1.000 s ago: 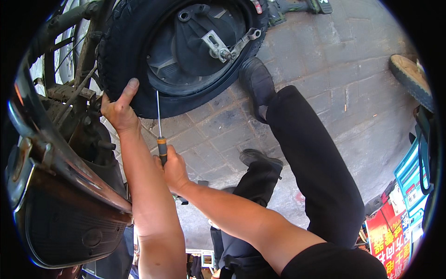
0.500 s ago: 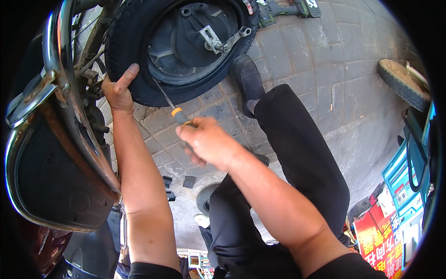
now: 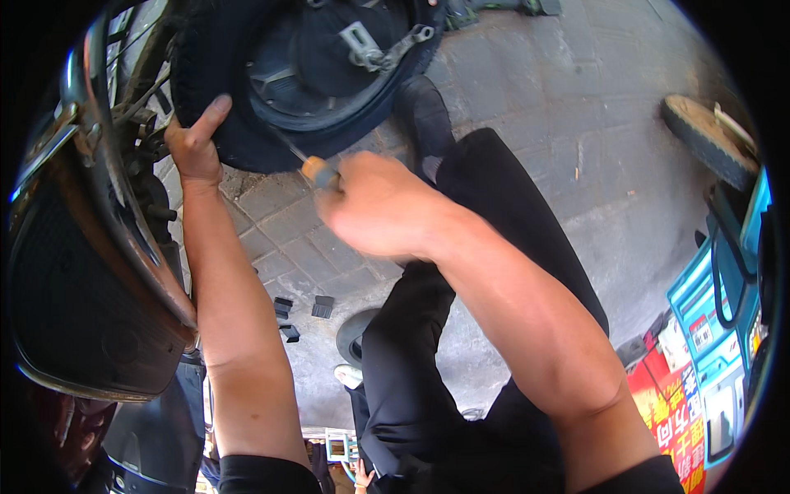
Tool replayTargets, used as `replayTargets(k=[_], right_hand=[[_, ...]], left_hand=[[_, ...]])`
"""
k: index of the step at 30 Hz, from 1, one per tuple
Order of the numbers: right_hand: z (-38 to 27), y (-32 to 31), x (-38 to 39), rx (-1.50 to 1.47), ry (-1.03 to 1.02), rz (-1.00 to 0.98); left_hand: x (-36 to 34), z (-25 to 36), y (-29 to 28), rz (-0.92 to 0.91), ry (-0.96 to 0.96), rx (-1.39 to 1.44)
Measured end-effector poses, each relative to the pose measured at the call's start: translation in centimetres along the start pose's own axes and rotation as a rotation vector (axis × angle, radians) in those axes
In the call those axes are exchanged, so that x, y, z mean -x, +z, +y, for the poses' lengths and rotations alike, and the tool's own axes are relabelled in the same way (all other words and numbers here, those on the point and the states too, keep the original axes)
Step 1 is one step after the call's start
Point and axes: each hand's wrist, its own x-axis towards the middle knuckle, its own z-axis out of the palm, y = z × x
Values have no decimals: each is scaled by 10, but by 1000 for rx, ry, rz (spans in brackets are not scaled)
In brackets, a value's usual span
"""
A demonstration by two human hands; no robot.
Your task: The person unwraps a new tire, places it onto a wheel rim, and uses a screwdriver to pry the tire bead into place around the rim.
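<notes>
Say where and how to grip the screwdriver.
By its thick handle, likely coming from picture lower right: the thin shaft slants up-left to the tyre, so the handle end points outward. The right hand wraps it there.

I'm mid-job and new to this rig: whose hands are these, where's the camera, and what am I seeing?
There is no robot here: these are a person's two bare hands. The wide fisheye camera sits on that person's head and looks down, so straight edges bend near the rim. The left hand holds the edge of a black rubber tyre, which surrounds a dark round hub. The right hand grips an orange-and-grey-handled screwdriver; its metal shaft reaches toward the tyre's inner edge, but I can't tell exactly where the tip sits. A few small black blocky pieces lie on the grey paved ground.
</notes>
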Motion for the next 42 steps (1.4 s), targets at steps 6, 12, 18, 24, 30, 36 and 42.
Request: replayTargets(k=[6, 12, 18, 24, 30, 36, 42], right_hand=[[40, -71, 72, 284, 12, 106], [96, -37, -41, 112, -196, 229], [106, -30, -116, -46, -455, 194], [115, -36, -140, -115, -442, 46], [120, -39, -156, 10, -586, 103], [123, -39, -154, 32, -642, 136], [125, -45, -153, 77, -595, 133]], left_hand=[[10, 13, 5, -42, -61, 80], [13, 20, 7, -76, -43, 117], [6, 15, -7, -176, -110, 102], [4, 14, -10, -171, -92, 105], [3, 14, -11, -215, -95, 136], [5, 16, -11, -204, -115, 140], [7, 19, -8, -187, -124, 144]])
